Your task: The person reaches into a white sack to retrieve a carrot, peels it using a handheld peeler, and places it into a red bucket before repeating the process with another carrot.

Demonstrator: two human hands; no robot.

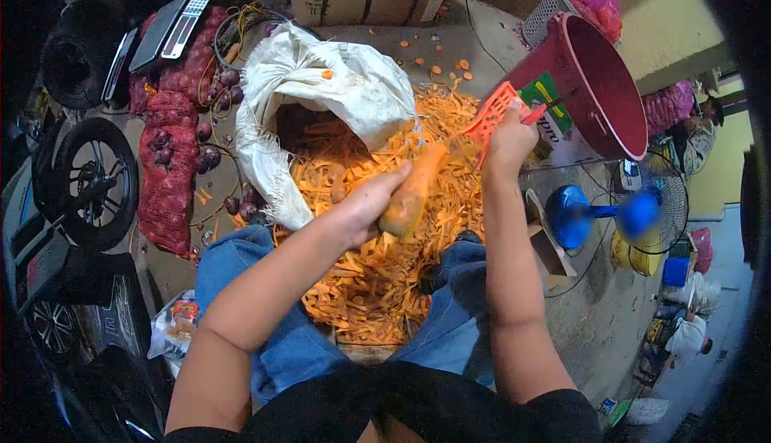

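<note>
Carrot (411, 198), a single thick one, lies slantwise in the left hand (365, 206), above a heap of orange peelings (361, 274) between the knees. The left fingers are curled round its near end, with the thumb along its side; the far end is blurred and points toward the right hand (511, 142). The right fingers are closed round one red-handled tool (536, 114), beside an orange slotted plastic piece (490, 122); blur hides whether that piece is part of the tool, and whether either touches the carrot.

The peelings are too many to count. One white woven sack (353, 89) lies open-mouthed against the heap, with one carrot slice (327, 74) on its upper side. Several more round slices (436, 69) are scattered on the floor (594, 298) beyond it. One dark red bucket (546, 57) stands tilted in view beyond the right hand. To the left, one digital scale (161, 37) rests on red net sacks of onions (167, 170), with loose onions (209, 158) alongside. One round fan (679, 194) shows at the right.
</note>
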